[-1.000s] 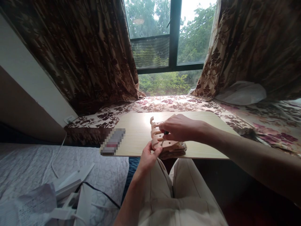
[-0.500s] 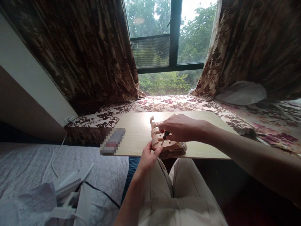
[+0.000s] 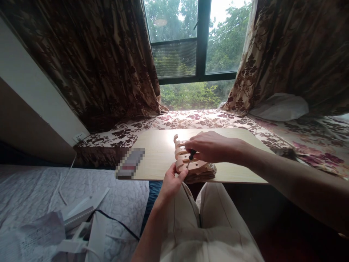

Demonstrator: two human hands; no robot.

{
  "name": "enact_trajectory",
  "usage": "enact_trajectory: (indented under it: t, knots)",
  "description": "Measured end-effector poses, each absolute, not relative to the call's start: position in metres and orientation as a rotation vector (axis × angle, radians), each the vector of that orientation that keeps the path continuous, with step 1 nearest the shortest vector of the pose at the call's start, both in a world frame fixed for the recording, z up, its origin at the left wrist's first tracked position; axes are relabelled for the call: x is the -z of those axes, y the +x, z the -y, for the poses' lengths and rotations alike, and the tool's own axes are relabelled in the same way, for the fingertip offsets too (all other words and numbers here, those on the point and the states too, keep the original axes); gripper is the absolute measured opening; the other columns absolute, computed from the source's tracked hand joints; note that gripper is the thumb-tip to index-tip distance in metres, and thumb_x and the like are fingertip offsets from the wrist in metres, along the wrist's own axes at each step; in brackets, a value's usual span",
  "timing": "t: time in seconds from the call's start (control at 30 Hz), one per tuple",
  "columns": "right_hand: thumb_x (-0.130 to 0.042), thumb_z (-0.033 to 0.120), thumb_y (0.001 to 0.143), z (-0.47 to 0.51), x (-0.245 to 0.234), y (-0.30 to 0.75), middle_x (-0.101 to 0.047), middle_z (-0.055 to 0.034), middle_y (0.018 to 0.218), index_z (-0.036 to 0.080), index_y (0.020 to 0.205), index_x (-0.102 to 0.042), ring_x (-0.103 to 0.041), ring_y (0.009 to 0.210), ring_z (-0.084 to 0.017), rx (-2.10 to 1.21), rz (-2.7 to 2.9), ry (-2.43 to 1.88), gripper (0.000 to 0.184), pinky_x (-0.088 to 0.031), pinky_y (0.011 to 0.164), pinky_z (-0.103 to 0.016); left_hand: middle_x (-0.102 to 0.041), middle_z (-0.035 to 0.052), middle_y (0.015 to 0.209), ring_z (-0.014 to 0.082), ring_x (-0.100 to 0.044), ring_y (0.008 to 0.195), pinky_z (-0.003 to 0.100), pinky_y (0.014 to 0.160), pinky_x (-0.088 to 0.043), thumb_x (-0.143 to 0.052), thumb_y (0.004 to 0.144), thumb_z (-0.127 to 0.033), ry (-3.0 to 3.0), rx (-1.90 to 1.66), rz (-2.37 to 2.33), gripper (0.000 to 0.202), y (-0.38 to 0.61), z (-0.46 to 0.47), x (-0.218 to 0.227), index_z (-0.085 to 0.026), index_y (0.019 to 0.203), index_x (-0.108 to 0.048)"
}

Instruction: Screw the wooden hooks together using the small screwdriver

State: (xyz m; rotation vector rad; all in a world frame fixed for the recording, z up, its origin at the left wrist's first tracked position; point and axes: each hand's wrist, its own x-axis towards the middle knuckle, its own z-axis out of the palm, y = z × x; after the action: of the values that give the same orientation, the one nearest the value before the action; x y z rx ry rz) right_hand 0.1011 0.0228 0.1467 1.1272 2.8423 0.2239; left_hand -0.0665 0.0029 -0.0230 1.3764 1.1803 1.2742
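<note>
A light wooden piece with hooked prongs (image 3: 182,148) lies on a stack of similar parts (image 3: 203,174) near the front edge of a pale wooden board (image 3: 158,153). My right hand (image 3: 211,146) is closed around a small black-handled screwdriver (image 3: 191,157), its tip pressed down on the wooden piece. My left hand (image 3: 171,181) comes from below and pinches the near end of that piece, holding it against the board.
A blurred-out small object (image 3: 130,163) sits at the board's left. The board rests on a floral window seat (image 3: 191,120) between brown curtains. White cables and papers (image 3: 68,225) lie on the quilted bed at lower left. A white bag (image 3: 280,107) is at the right.
My right hand has turned slightly, so the screwdriver's black handle shows more beneath the fingers. My left hand and the wooden piece stay put.
</note>
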Motion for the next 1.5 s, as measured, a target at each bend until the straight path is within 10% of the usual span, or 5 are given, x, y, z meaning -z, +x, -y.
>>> enact_trajectory:
  t: [1.5]
  knots:
    - [-0.052,0.026,0.085,-0.0171,-0.1523,0.0968,-0.069,-0.0103,0.083,0.016,0.085,-0.069,-0.061,0.073,-0.021,-0.263,-2.715,1.141,0.02,-0.029,0.056,-0.027,-0.065,0.0018,0.085,0.0152,-0.058,0.077,0.026,0.078,-0.046,-0.07,0.07,-0.038,1.373,-1.277,-1.186,0.037,-0.0666,-0.0042,0.025,-0.016,0.1,-0.065]
